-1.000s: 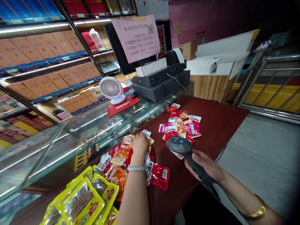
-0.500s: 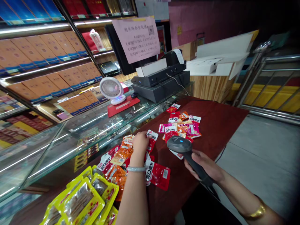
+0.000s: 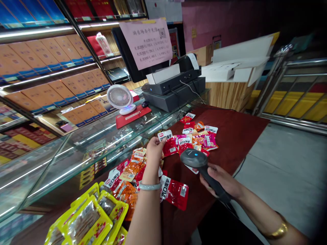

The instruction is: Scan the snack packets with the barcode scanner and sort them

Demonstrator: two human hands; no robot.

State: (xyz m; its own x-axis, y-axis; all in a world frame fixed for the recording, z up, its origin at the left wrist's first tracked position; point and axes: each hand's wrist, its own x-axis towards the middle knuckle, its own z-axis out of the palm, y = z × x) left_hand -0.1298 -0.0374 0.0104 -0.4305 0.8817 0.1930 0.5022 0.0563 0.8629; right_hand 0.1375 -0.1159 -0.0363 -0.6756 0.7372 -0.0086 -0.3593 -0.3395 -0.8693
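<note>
"What is your left arm doing at the desk?"

"My left forearm stretches forward over the dark-red surface, a pale bangle circling the wrist. The left grip has its back turned up, the knuckles bent and the thumb lying toward the right."

"Closed on anything?"

"Yes. Thumb and fingers pinch the left side of a red-and-white konjac snack packet, its barcode facing up. It sits at the left edge of the far heap of snack packets. Whether its lower edge touches the desk, I cannot tell."

"And on the right?"

"My right forearm enters from the lower right and angles inward, a gold bracelet around it. The right grip wraps the handle of a dark barcode scanner, thumb over the upper side. The scanner's head, a blue light showing on top, points left, on the near side of the far heap."

"What lies around your arms?"

"Orange and red packets spread to the left of my left wrist. A loose red packet lies just to its right. Yellow snack packs overlap one another at lower left, nearest me."
</note>
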